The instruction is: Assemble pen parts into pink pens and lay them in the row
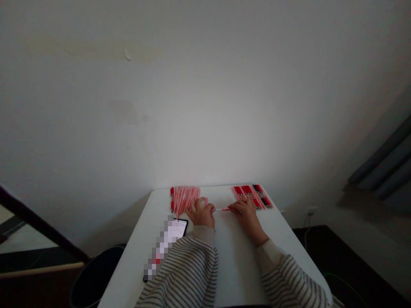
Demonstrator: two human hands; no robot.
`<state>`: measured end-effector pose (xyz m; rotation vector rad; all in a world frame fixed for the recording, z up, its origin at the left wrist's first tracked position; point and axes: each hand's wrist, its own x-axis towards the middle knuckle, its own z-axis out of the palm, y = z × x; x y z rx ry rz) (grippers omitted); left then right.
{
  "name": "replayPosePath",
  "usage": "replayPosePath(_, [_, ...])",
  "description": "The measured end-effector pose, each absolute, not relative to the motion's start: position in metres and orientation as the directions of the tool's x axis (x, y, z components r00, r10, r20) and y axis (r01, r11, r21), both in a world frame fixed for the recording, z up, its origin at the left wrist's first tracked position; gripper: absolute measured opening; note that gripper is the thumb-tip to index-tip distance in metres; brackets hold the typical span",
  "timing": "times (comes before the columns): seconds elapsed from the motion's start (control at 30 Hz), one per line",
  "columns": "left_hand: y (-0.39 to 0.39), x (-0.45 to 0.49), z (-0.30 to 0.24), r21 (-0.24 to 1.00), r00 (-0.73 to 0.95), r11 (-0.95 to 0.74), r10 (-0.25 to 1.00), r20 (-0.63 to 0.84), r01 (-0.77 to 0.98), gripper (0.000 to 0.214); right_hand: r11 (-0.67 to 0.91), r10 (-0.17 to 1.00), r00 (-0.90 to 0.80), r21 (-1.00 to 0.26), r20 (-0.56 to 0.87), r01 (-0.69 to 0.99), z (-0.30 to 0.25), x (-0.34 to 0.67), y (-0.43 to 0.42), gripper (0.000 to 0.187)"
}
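Above the white table [237, 256], both my hands are at a thin pen [225, 209] that lies crosswise between them. My right hand [247, 216] is closed on its pink barrel. A slim white length, like a refill, runs from the barrel to the fingertips of my left hand [201, 214], which are pinched at its other end. A short pink piece [206, 200] shows by the left fingers; whether they grip it too is unclear. Left of that hand lies a pile of pink pen parts [184, 197]. Beyond my right hand are rows of pink pens with red or black parts [252, 190].
A phone [167, 246], partly blurred out, lies on the table's left side by my left sleeve. The wall [212, 107] rises behind the far edge. A dark bin [96, 276] stands on the floor at left; a socket with a cable [311, 211] is at right.
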<state>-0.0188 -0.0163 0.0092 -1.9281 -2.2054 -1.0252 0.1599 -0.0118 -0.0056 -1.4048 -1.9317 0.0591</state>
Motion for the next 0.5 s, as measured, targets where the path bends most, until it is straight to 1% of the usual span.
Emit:
replayPosePath(0.17, [-0.0161,-0.019,0.0092,0.448,-0.224,0.004,0.869,0.44,0.894,0.009,0.359,0.856,-0.1,-0.443,0.508,0.821,-0.0025,0.1593,-0.0134,0.022])
replayPosePath(0.27, [-0.0161,-0.0209,0.0103,0.439,-0.237,0.016,0.86,0.452,0.898,0.015,0.327,0.859,-0.059,-0.454,0.509,0.829,-0.003,0.1606,-0.0134,0.025])
replayPosePath(0.4, [-0.0162,-0.0246,0.0134,0.391,-0.261,0.083,0.866,0.427,0.916,0.027,0.255,0.848,0.031,-0.458,0.529,0.852,-0.0071,0.1641,-0.0103,0.027])
replayPosePath(0.5, [-0.0173,-0.0253,0.015,0.341,-0.263,0.121,0.875,0.407,0.932,0.025,0.224,0.839,0.065,-0.452,0.54,0.863,-0.0106,0.1659,-0.0077,0.027])
